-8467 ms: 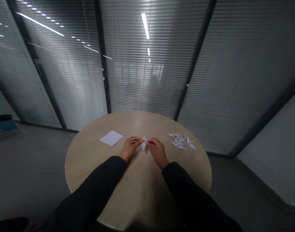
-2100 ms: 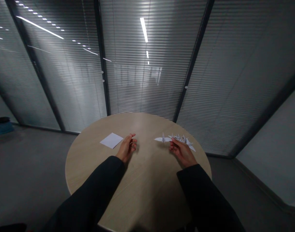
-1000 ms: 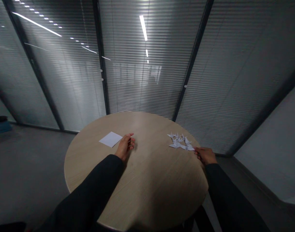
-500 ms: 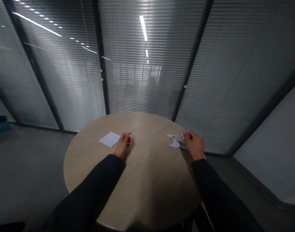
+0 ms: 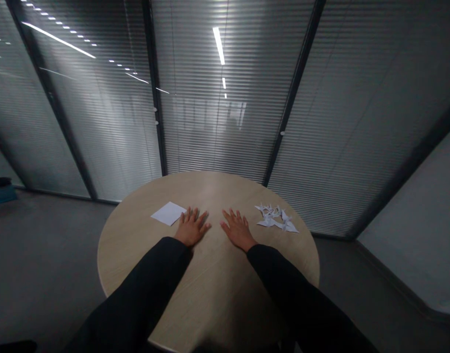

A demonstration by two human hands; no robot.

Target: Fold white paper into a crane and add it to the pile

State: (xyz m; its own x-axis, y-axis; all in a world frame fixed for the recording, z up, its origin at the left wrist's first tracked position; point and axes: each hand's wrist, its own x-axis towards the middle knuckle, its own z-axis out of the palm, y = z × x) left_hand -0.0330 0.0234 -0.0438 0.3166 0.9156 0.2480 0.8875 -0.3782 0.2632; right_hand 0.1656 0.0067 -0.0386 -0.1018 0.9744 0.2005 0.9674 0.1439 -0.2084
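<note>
Resting backs-up on the round table (image 5: 213,289), my left hand (image 5: 191,229) and right hand (image 5: 238,231) lie to either side of its middle — both released, fingers loose and splayed, thumbs turned toward each other with bare tabletop between. On the table's left part lies a white paper sheet (image 5: 167,214), flat, one corner reaching my left little finger; I can't tell whether they touch. Toward the table's right edge sit the folded paper cranes (image 5: 269,222), bunched close, their points overlapping so that I can't count them. My dark sleeves (image 5: 144,289) cross the table's near half. Beyond the table's far edge stands a glass partition (image 5: 217,137) with horizontal blinds, split by dark posts (image 5: 156,113) — bright strips of light show in it. Grey floor (image 5: 55,255) spreads around the table; well to its left is a blue container (image 5: 2,195) with a black rim. Right of the table rises a pale wall (image 5: 431,235).
</note>
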